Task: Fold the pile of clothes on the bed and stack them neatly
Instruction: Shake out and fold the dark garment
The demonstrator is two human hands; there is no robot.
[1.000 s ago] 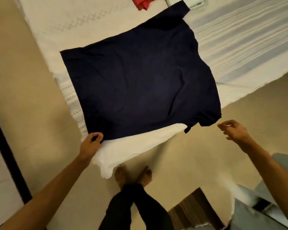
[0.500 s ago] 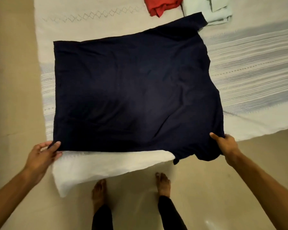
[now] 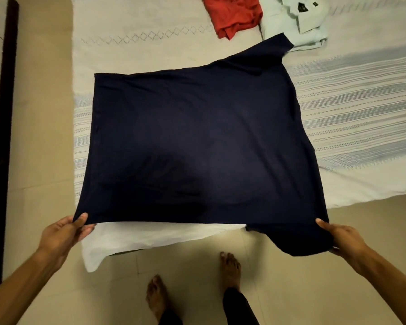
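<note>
Pinching navy T-shirt (image 3: 197,146) at its near corners, left hand (image 3: 63,233) at 8 o'clock, right hand (image 3: 340,238) at 4, to hold it taut and flat on bed (image 3: 361,127) for folding

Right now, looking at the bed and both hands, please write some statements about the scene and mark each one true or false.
1. The dark navy T-shirt lies spread flat on the bed. True.
2. The left hand grips the shirt's near left corner. True.
3. The right hand hangs free and touches nothing. False: it holds the shirt at the near right sleeve.
4. The red garment lies on top of the navy shirt. False: it lies apart, at the far side of the bed.
5. A pale folded shirt lies beside the red garment, next to the navy shirt's far sleeve. True.
</note>
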